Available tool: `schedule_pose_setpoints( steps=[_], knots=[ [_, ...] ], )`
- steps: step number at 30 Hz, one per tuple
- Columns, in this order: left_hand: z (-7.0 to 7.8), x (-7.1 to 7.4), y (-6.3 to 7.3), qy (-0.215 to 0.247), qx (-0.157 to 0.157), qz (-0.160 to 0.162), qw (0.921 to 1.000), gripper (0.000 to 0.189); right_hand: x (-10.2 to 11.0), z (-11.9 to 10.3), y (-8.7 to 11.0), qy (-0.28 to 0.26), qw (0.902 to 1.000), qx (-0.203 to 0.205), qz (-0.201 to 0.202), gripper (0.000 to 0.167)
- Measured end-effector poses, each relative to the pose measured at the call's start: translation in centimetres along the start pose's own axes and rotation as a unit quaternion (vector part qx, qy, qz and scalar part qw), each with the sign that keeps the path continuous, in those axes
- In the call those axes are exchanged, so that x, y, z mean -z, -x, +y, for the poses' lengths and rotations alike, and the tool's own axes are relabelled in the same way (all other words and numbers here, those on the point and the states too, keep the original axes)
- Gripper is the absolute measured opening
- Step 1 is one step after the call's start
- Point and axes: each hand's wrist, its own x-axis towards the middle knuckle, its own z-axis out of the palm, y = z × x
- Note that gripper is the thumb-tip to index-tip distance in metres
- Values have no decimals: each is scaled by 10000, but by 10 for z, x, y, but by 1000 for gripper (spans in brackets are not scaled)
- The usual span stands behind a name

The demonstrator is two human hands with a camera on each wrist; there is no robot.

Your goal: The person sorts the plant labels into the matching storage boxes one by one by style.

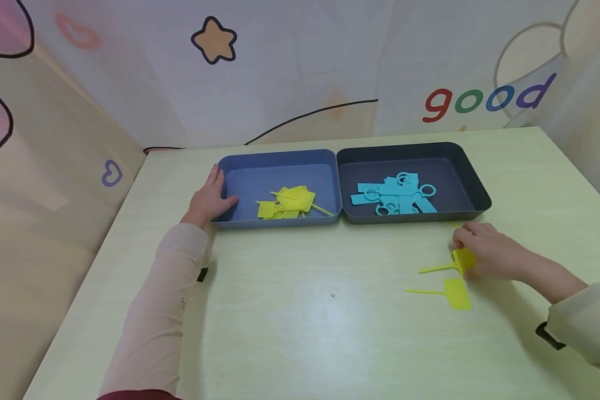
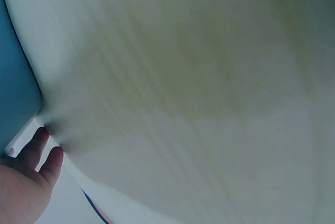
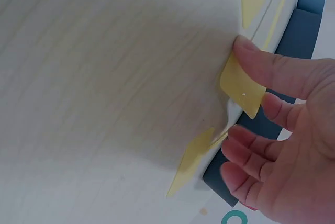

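Note:
In the head view, my left hand [image 1: 207, 199] rests at the left wall of the blue tray [image 1: 280, 157], with its thumb over the rim. In the left wrist view its fingers [image 2: 51, 166] reach beside a corner of the tray. Right of there, my right hand [image 1: 495, 253] pinches a yellow tag [image 1: 464, 260] with a thin stem between thumb and index finger, low over the table. Nearer lies another yellow tag [image 1: 457, 294]. A third yellow tag [image 3: 191, 161] shows beyond the right fingertips in the right wrist view, mostly hidden from the head.
Several yellow tags [image 1: 295, 198] lie piled in the blue tray. Beside it stands a dark grey tray [image 1: 457, 161] holding several light-blue ring-ended tags [image 1: 400, 189]. The pale table [image 1: 300, 311] meets a printed curtain [image 1: 290, 72] behind the trays.

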Motion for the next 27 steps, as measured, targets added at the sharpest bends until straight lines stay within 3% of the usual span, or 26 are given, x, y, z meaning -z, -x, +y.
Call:
schedule_pose_setpoints(
  steps=[5,11,19,27],
  knots=[
    [-2,-2,-1,-3,-25,46,10000,81,2,-3,1,-350,9983,-166,-440,46],
    [-2,-1,-1,-9,-19,8,10000,81,6,2,5,-1118,9912,44,-702,33],
    [-1,0,-1,29,-18,-6,10000,82,30,-5,0,-2354,9631,101,-1301,23],
    [-2,-1,-1,47,-17,15,10000,82,60,-29,-16,-2628,9599,453,-865,17]
  ],
)
